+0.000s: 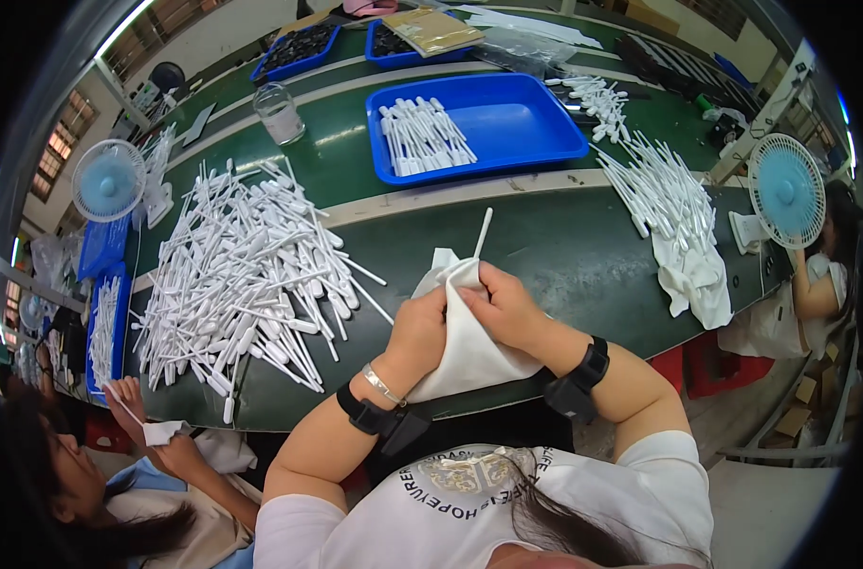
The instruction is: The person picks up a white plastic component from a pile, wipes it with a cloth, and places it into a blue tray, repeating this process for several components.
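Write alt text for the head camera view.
A person's left hand and right hand hold white cloth with a white stick poking out over a green table. A heap of sticks lies left, a smaller pile right; a blue tray beyond holds more.

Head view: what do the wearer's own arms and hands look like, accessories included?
The left hand and right hand are bare, without gloves. Each forearm wears a black strap with a dark, boxy unit: left strap, right strap. A silver-toned bracelet sits on the left wrist. The short sleeves are plain white. No cables show on the arms.
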